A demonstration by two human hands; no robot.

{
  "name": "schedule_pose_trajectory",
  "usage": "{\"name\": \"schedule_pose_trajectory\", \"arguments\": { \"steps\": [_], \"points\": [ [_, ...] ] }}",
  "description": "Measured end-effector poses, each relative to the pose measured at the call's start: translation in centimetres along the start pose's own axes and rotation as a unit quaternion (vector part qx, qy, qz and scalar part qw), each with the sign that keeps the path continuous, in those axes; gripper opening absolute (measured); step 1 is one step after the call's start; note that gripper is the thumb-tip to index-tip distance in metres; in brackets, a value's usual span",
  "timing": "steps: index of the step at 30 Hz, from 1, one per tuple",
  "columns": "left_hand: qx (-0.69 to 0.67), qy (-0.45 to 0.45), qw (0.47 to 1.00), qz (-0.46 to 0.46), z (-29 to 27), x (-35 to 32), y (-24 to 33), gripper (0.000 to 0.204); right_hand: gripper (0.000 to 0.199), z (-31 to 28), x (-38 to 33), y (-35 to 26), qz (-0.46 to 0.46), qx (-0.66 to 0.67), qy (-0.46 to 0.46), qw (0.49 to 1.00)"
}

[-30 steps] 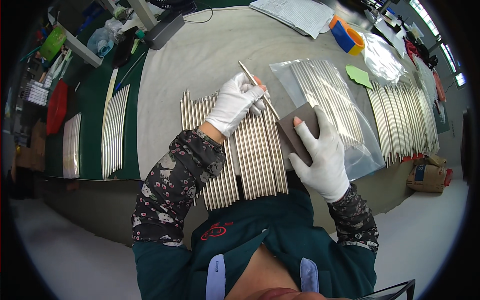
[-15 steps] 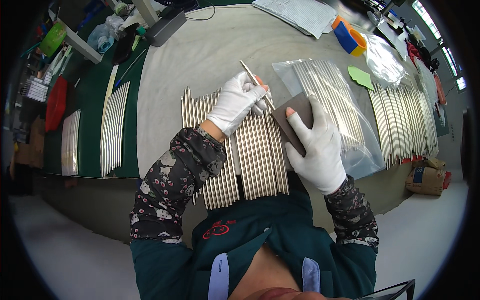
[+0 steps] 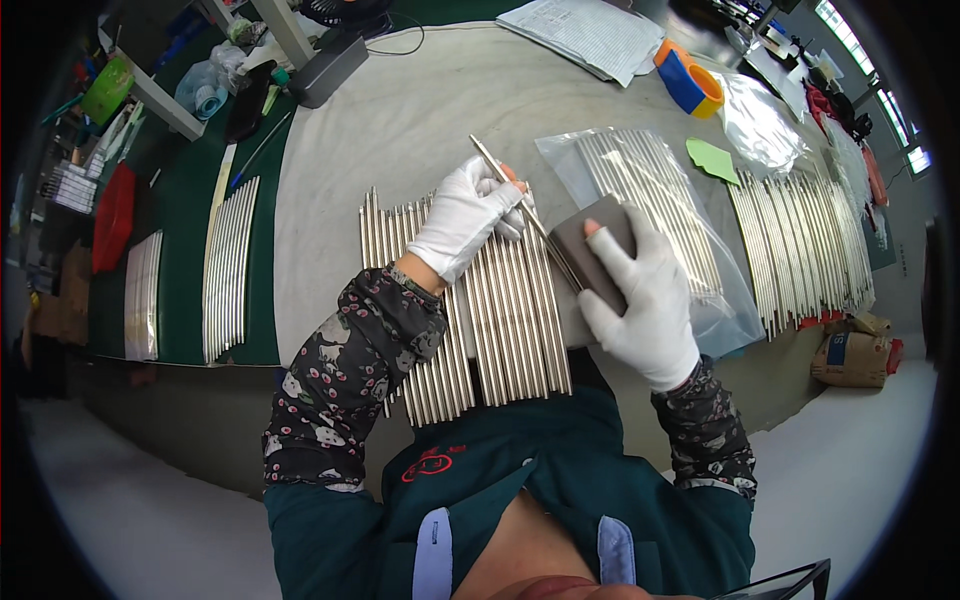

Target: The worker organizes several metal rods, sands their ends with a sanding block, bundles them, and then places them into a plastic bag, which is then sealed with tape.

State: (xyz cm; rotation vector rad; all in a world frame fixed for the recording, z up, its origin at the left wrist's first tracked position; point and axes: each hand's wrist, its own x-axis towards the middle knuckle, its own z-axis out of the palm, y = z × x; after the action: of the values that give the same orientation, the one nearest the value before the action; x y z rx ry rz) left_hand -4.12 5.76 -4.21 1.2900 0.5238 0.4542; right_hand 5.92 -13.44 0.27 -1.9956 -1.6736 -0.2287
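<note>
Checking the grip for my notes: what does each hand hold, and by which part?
Left hand pinches a thin metal rod near its middle; right hand wraps a dark sanding pad around the rod's lower part.

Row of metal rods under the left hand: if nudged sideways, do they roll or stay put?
The metal rods look round, thin and polished, so a loose one would probably roll and slip against a glove. Packed side by side on the cloth-covered table, they likely brace each other. They look stiff: the single rod in the left hand stays straight.
</note>
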Motion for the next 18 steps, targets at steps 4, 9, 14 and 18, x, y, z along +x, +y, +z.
{"name": "schedule_pose_trajectory", "arguments": {
  "steps": [4, 9, 14, 18],
  "points": [
    [-0.011, 0.012, 1.0, -0.007, 0.0, -0.4, 0.1, 0.018, 0.05, 0.4, 0.1, 0.2, 0.017, -0.085, 0.004, 0.996],
    [-0.006, 0.01, 1.0, -0.008, 0.1, -0.3, 0.1, 0.017, 0.052, 0.1, -0.1, -1.5, -0.048, 0.013, -0.033, 0.998],
    [-0.01, 0.004, 1.0, -0.002, 0.1, -0.2, -0.2, 0.016, 0.052, 0.2, 0.9, 1.8, 0.078, -0.151, 0.012, 0.985],
    [0.008, 0.024, 1.0, -0.015, 0.1, -0.5, 0.3, 0.016, 0.05, 0.0, 0.4, -1.3, -0.081, -0.004, -0.03, 0.996]
  ]
}}
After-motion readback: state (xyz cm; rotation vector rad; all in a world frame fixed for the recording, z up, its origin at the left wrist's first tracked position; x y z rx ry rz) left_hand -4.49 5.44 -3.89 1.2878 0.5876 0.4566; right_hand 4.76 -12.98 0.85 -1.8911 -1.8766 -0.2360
